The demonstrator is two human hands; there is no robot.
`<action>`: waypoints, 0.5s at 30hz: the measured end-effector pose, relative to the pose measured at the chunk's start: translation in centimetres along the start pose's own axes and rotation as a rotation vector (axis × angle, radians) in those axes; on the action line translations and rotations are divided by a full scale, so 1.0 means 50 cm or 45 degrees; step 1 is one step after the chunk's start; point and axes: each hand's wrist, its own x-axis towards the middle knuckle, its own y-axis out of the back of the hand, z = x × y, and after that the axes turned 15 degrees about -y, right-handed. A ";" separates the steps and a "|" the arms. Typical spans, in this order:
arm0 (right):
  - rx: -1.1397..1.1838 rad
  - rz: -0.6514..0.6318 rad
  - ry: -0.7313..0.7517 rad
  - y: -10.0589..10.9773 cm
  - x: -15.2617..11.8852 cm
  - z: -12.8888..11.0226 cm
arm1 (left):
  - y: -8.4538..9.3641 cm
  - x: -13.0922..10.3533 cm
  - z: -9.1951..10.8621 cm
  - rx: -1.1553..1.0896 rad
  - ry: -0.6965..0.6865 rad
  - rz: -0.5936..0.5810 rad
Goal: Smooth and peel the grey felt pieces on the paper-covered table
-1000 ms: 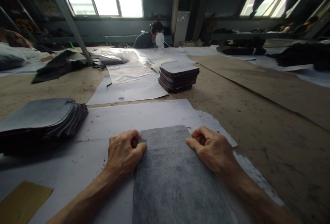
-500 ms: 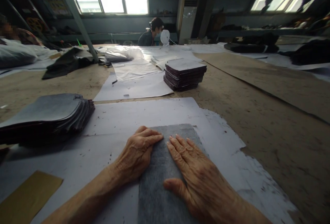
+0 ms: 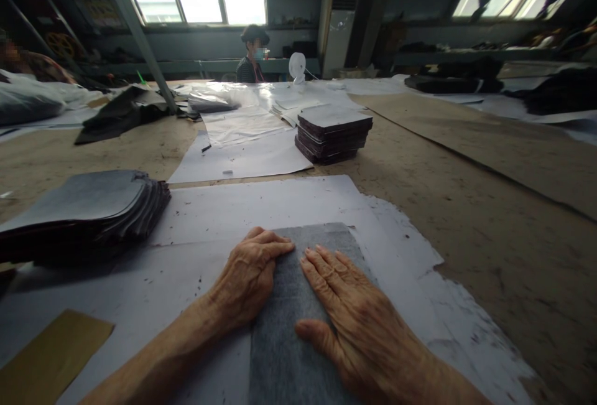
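Note:
A grey felt-like sheet [image 3: 284,343] lies flat on white paper [image 3: 242,212] right in front of me. My left hand [image 3: 249,277] rests on the sheet's left edge, fingers bent and pressing down. My right hand [image 3: 354,324] lies flat on the sheet with its fingers spread, palm down. Neither hand grips anything. The two hands nearly touch at the sheet's far end.
A fanned stack of dark grey sheets [image 3: 88,209] sits to the left. A squared stack of dark pieces [image 3: 333,131] stands farther ahead. A brown card [image 3: 46,355] lies at the near left. A person [image 3: 252,53] sits at the table's far end beside a small white fan [image 3: 297,66].
A second ago both hands were curled at the sheet's far corners; they have since moved together to the middle and flattened onto it. The far person has shifted left.

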 end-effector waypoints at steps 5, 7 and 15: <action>0.018 -0.042 -0.024 0.003 0.001 -0.002 | 0.000 0.000 0.001 0.005 -0.001 0.007; 0.031 -0.050 -0.030 0.003 0.001 -0.002 | 0.000 -0.001 -0.001 0.007 -0.006 0.004; 0.033 -0.084 -0.030 0.007 -0.001 -0.003 | -0.002 -0.001 -0.001 0.031 -0.007 0.006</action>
